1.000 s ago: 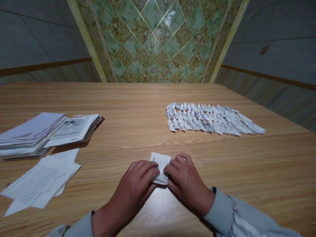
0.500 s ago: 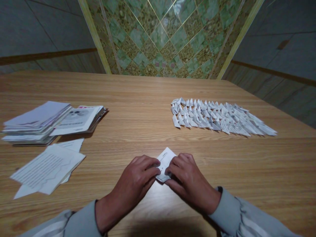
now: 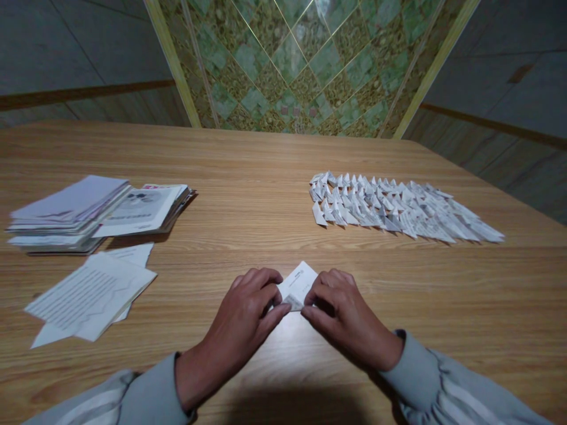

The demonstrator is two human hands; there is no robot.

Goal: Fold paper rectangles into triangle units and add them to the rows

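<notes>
A small folded piece of printed white paper [image 3: 297, 284] lies on the wooden table [image 3: 266, 171] near its front edge. My left hand [image 3: 245, 316] pinches its left side with curled fingers. My right hand [image 3: 343, 313] presses and pinches its right side. The paper's upper corner pokes out between the two hands as a point; its lower part is hidden under my fingers. Both wrists wear grey sleeves.
Rows of several small folded white paper triangles [image 3: 398, 206] lie at the right middle of the table. A stack of papers and booklets [image 3: 97, 212] sits at the left. Loose printed sheets [image 3: 88, 295] lie in front of the stack. A tiled wall stands behind.
The paper between my hands has changed from a flat rectangle to a shape with a pointed corner up. Both hands stayed on it; the view tilted slightly.
</notes>
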